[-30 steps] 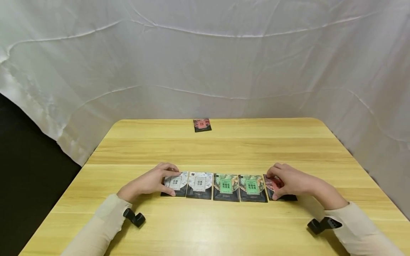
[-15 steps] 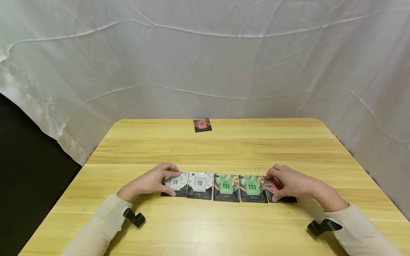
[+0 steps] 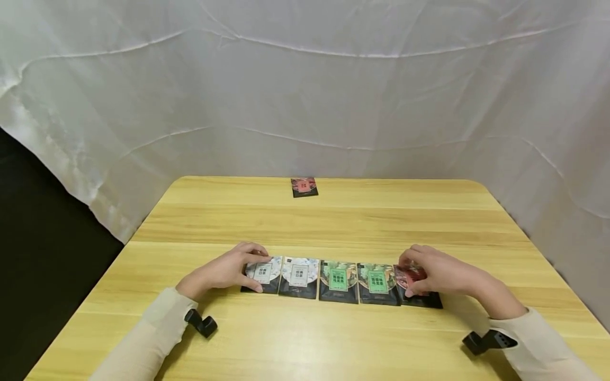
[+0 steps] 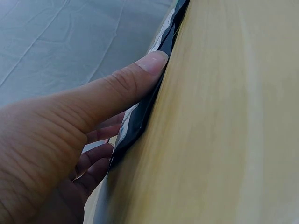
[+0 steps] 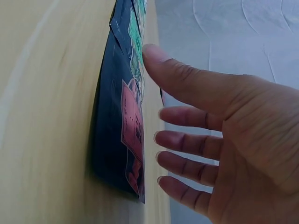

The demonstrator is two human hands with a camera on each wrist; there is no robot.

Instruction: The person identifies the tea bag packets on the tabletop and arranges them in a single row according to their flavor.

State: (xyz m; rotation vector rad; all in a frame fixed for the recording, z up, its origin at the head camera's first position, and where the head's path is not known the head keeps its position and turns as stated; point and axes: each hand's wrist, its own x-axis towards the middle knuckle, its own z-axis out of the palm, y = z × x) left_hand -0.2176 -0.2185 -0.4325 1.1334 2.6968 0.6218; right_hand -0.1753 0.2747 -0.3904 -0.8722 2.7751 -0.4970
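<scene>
Several flat tea sachets lie side by side in a row in the head view. Leftmost is a white-and-black tea sachet (image 3: 268, 271), beside another white one (image 3: 299, 275). Two green ones (image 3: 338, 280) come after them, and a red-and-black tea sachet (image 3: 426, 300) ends the row on the right. My left hand (image 3: 233, 269) rests on the leftmost sachet; its thumb (image 4: 152, 63) presses on the dark lower part, with fingertips at the far edges. My right hand (image 3: 440, 272) hovers over the red sachet, fingers spread and apart from it in the right wrist view.
Another red tea sachet (image 3: 304, 187) lies alone near the far edge of the wooden table (image 3: 295, 338). A pale curtain (image 3: 305, 95) hangs behind and along the sides. A black wrist camera (image 3: 202, 323) sits on each sleeve cuff.
My right hand has eased up off the red sachet, showing more of its lower edge. The left hand stays on the leftmost sachet. The head view has shifted slightly.
</scene>
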